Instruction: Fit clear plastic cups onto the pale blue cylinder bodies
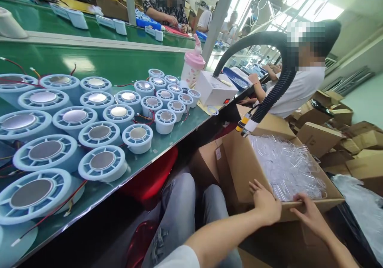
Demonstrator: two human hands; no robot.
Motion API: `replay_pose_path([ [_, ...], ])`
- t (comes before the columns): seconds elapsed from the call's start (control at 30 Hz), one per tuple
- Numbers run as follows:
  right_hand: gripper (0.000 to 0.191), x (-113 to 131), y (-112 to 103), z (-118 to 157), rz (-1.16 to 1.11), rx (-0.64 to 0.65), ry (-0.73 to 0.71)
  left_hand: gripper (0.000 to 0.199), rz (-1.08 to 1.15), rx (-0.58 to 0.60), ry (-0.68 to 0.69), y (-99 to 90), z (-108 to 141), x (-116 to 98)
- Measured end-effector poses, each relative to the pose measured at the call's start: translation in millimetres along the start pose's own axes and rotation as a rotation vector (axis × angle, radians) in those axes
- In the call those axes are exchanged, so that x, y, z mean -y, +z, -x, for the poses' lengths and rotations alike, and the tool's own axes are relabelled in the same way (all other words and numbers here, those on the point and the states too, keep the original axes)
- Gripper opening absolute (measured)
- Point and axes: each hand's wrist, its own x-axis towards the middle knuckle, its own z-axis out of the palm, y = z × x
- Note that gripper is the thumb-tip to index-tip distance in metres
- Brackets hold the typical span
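An open cardboard box stands to the right of my knees. Clear plastic pieces, thin and shiny, fill it in a tangled heap. My left hand lies against the near left corner of the box, its fingers spread over the side wall. At the near rim, my right hand has its fingers over the edge and its thumb outside, gripping the cardboard. Neither hand holds any of the clear pieces.
Several light-blue round housings with metal discs and wires stand on the green bench. Beyond them are a pink-lidded cup and a white machine with a black hose. Co-workers sit farther off; cartons lie right.
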Motion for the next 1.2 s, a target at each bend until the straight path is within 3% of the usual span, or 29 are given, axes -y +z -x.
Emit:
replay_pose_path([
  [0.13,0.045,-15,-11,-1,0.017,0.082,-0.025,0.086,0.005,0.018,-0.011,20.3,-5,-11],
  [0.23,0.047,-13,-9,-5,0.024,0.087,-0.033,0.089,-0.043,0.026,0.019,15.2,-14,-11],
  [0.43,0.038,21,5,-24,0.014,0.031,-0.027,0.083,-0.253,0.044,0.140,-36.7,-31,3],
  [0.6,0.041,51,15,-37,-0.002,-0.080,0.016,0.051,-0.422,0.025,0.190,-67.8,-45,5],
  [0.73,0.047,82,38,-52,-0.011,-0.199,0.086,0.035,-0.527,0.002,0.224,-102.3,-67,4],
  [0.93,0.051,126,75,-88,0.025,-0.356,0.212,0.029,-0.625,0.029,0.301,-166.2,-110,5],
  [1.03,0.049,133,79,-92,0.036,-0.364,0.227,0.029,-0.637,-0.003,0.313,-171.4,-116,10],
  [1.2,0.051,126,73,-85,-0.003,-0.315,0.152,0.036,-0.623,-0.122,0.279,-151.8,-101,20],
])
